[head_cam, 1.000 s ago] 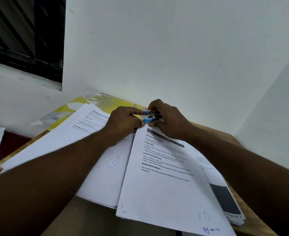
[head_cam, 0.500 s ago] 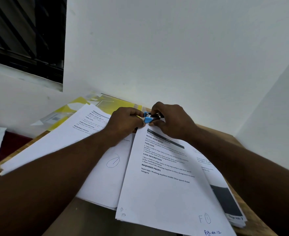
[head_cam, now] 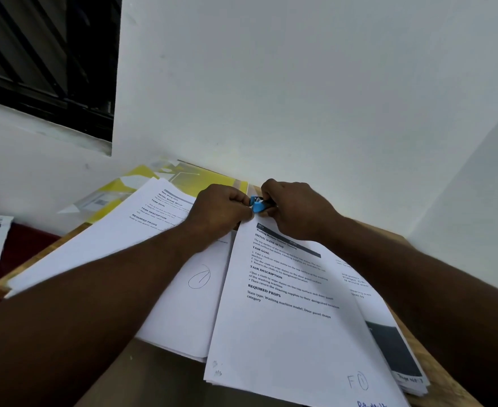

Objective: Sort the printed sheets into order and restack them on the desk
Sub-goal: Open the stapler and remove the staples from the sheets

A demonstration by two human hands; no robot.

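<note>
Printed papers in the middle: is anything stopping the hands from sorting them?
Likely the small blue clip at the top edge of the white printed sheaf; it seems to bind the sheets. The left hand and right hand both pinch it. Nothing else visible blocks that sheaf.

Blue clip (head_cam: 258, 205) mostly behind fingers (head_cam: 272, 191)

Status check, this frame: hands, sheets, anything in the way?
Left hand and right hand both pinching blue clip at front bundle top edge. Bundle overlaps left pile on desk, not restacked. Yellow folder behind, not obstructing.
</note>
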